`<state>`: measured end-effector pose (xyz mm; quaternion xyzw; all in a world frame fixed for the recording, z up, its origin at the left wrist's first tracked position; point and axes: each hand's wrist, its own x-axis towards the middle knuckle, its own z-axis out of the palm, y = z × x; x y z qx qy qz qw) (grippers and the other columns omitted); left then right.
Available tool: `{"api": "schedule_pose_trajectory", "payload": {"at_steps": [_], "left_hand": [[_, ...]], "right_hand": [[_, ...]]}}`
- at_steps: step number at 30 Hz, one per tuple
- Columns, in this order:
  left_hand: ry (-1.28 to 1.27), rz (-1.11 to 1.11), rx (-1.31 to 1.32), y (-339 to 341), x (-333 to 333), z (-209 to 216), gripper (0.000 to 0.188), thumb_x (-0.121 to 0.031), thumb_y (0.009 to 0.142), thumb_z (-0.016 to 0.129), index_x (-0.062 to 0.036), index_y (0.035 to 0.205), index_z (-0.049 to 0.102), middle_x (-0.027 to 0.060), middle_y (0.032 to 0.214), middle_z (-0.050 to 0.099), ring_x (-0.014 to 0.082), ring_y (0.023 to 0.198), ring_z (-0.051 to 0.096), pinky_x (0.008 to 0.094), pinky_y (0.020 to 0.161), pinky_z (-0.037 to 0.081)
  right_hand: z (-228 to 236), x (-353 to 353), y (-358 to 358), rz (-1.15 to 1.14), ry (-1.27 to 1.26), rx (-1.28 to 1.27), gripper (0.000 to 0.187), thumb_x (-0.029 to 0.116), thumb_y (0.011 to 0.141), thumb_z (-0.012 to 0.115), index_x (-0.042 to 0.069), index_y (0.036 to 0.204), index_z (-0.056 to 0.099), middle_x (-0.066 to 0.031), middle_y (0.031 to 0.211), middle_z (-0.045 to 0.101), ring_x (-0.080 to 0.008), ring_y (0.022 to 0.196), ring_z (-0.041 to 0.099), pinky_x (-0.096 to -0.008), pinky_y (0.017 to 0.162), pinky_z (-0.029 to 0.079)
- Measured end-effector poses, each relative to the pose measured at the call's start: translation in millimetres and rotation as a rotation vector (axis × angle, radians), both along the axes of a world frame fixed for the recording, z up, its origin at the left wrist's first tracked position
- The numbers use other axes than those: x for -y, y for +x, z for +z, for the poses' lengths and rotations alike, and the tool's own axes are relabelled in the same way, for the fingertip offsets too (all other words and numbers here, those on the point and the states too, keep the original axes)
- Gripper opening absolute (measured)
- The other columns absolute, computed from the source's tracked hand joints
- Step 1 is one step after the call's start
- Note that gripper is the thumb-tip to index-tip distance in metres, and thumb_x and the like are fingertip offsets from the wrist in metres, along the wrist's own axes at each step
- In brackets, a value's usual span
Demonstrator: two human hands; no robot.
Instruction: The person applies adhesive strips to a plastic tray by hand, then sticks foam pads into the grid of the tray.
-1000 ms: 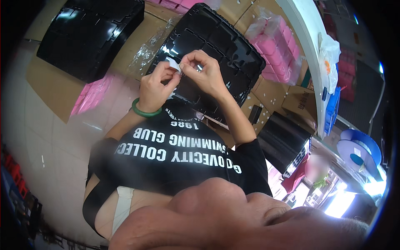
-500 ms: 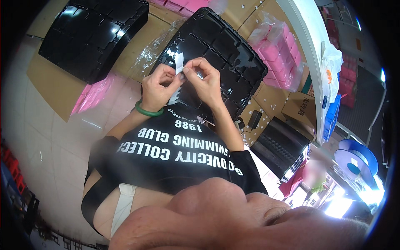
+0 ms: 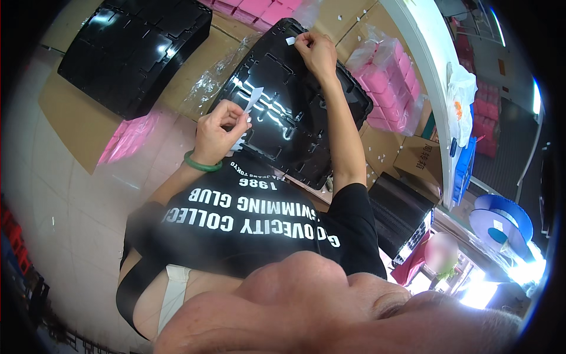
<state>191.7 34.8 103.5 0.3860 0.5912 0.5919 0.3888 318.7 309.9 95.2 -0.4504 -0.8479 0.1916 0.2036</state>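
A black moulded plastic tray (image 3: 277, 112) with shaped recesses lies in front of me, on top of brown cardboard. Over its near left side, my left hand (image 3: 219, 131) pinches a white paper strip (image 3: 253, 99) that sticks up past the fingertips. My right hand (image 3: 318, 54) is stretched to the tray's far end, its fingers closed on a small white sticker (image 3: 290, 41). The sticker is close to the tray's surface; whether it touches, I cannot tell. A green bangle (image 3: 203, 164) circles my left wrist.
More black trays (image 3: 135, 53) are piled at the far left. Pink blocks in clear plastic (image 3: 386, 88) lie right of my tray, and other pink blocks (image 3: 259, 10) sit beyond it. A cardboard box (image 3: 417, 168) and a black ridged stack (image 3: 398, 215) are at the right, by a white curved edge (image 3: 433, 65).
My hands were together at the paper strip. The right hand has moved away to the tray's far end with a small white sticker; the left keeps the strip near the same place.
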Motion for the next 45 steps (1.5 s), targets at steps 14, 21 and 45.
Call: {"api": "schedule_pose_trajectory", "payload": {"at_steps": [14,21,45], "left_hand": [[-0.037,-0.039,-0.040,-7.9,5.9,-3.2,0.011,-0.004,0.089,0.067,0.0008,0.089,0.057,0.0072,0.076,0.072,0.0137,0.074,0.074,0.0216,0.062,0.053],[-0.037,-0.068,-0.099,-12.2,3.6,9.2,0.011,-0.005,0.089,0.067,0.0006,0.089,0.058,0.0071,0.076,0.071,0.0145,0.074,0.074,0.0218,0.061,0.053],[-0.070,-0.107,0.002,-21.3,-5.0,40.3,0.009,-0.002,0.090,0.065,0.0021,0.090,0.057,0.0089,0.081,0.071,0.0148,0.076,0.073,0.0226,0.063,0.054]], "right_hand": [[-4.7,-5.3,-13.3,0.033,0.114,0.120,0.020,0.025,0.074,0.070,0.006,0.082,0.073,-0.0110,0.075,0.070,-0.0275,0.073,0.068,-0.0374,0.071,0.052],[2.8,-4.3,-11.7,0.004,-0.087,0.043,0.017,0.025,0.074,0.071,0.010,0.079,0.074,-0.0097,0.077,0.069,-0.0295,0.083,0.065,-0.0425,0.076,0.052],[13.2,19.7,-3.3,-0.243,-0.243,-0.292,0.019,0.022,0.078,0.071,0.005,0.085,0.074,-0.0061,0.069,0.067,-0.0158,0.064,0.062,-0.0308,0.064,0.050]]}}
